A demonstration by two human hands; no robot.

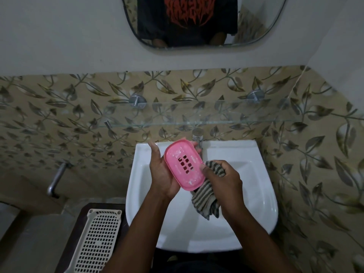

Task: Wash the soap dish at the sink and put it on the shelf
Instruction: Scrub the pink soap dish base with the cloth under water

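A person's left hand (163, 172) cradles the pink soap dish (184, 164) over the sink (256, 194), while the right hand (222, 180) grips a striped cloth (204, 200) just beside it. Scrubbing looks underway; rinsing probably follows, then the glass shelf (197, 115) beyond both hands.

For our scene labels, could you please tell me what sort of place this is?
Most likely a home bathroom: a white sink with a tap, a mirror above it, and a glass shelf on a leaf-patterned tiled wall.
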